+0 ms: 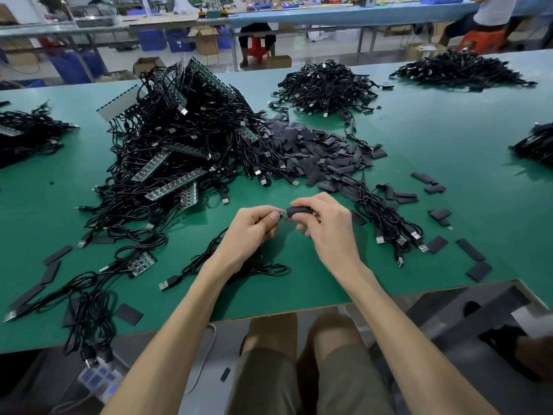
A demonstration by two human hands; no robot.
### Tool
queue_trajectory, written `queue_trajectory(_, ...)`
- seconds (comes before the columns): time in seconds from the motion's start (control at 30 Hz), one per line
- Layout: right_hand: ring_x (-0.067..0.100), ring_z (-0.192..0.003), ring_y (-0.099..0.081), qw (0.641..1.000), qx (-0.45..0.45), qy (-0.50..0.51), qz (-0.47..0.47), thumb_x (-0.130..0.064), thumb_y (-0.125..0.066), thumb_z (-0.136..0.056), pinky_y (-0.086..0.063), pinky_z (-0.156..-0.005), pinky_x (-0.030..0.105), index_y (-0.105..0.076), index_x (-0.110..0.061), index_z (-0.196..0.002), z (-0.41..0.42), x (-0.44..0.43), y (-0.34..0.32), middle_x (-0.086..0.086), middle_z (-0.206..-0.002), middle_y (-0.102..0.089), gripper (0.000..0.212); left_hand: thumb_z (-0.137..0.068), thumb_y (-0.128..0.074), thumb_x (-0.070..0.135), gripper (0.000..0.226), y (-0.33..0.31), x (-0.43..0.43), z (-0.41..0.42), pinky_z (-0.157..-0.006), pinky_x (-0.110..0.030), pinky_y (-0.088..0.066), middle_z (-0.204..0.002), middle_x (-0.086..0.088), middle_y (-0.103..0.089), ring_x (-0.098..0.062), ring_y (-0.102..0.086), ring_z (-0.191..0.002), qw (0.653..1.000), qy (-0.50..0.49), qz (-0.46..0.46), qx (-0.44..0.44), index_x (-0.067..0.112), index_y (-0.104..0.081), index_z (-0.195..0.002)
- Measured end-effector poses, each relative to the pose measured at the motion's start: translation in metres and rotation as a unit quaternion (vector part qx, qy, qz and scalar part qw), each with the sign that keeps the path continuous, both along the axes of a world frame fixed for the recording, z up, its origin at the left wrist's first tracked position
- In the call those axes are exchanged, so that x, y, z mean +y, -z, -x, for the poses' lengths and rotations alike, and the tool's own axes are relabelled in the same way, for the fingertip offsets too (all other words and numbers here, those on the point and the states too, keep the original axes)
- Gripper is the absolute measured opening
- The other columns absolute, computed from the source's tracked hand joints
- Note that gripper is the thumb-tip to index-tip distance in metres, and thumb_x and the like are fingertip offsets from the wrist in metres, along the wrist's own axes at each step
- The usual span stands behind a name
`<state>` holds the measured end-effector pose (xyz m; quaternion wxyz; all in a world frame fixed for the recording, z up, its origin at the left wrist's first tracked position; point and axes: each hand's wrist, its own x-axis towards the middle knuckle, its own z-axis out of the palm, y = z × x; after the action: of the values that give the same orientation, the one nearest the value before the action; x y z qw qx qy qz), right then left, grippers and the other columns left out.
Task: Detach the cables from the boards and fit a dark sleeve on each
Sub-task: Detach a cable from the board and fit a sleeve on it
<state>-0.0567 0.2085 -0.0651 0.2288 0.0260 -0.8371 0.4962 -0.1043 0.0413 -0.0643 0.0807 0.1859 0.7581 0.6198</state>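
My left hand [254, 227] pinches the small green board end [282, 215] of a black cable [209, 259] that trails down under my wrist to a USB plug. Touching it from the right, my right hand [324, 224] grips a dark sleeve [299, 211] whose mouth meets the board end. Both hands hover above the green table [299, 289] near its front edge. A large heap of cables on green board strips [179, 145] lies at the left centre. A pile of loose dark sleeves [323, 151] lies behind my hands.
A small bundle of cables [386, 223] lies just right of my hands, with stray sleeves scattered around. Other cable heaps [326, 85] sit at the back, far right and far left. A single board with cables [140, 263] lies front left. People sit at benches beyond.
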Motion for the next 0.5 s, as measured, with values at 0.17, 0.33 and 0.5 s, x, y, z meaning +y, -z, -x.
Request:
queue_trajectory(0.17,0.013,-0.066,-0.068,0.999,-0.023,-0.039,0.008,0.004,-0.070,-0.089,-0.055,-0.061,0.025,-0.076,-0.010,-0.101,0.0002,0.0004,-0.0001,-0.001,-0.093,-0.064,0.020,-0.107,-0.051,0.013,0.024,0.0013,-0.0030,0.0008,-0.047,-0.016,-0.028,-0.063,0.001,-0.055,-0.008,-0.033,-0.048,1.000,0.020,0.018,0.002,0.002,-0.072,-0.106)
queue_trajectory(0.33,0.009,-0.068,-0.066,0.999,-0.037,-0.038,0.005,-0.001,-0.076,-0.085,-0.047,-0.064,0.012,-0.079,-0.011,-0.100,0.0019,0.0023,-0.0007,-0.003,-0.089,-0.065,0.018,-0.103,-0.059,0.015,0.014,-0.0020,-0.0054,-0.0004,-0.042,-0.017,-0.030,-0.073,-0.006,-0.071,-0.013,-0.043,-0.046,0.999,0.026,-0.019,-0.010,0.001,-0.062,-0.102)
queue_trajectory(0.5,0.006,-0.078,-0.063,0.999,-0.029,-0.017,-0.017,-0.007,-0.077,-0.085,-0.050,-0.074,0.021,-0.079,-0.015,-0.100,0.0026,0.0020,-0.0008,-0.005,-0.090,-0.067,0.016,-0.100,-0.063,0.020,0.019,-0.0034,-0.0052,-0.0003,-0.037,-0.021,-0.032,-0.083,-0.011,-0.076,-0.018,-0.053,-0.045,0.999,0.032,-0.025,-0.009,0.000,-0.061,-0.099)
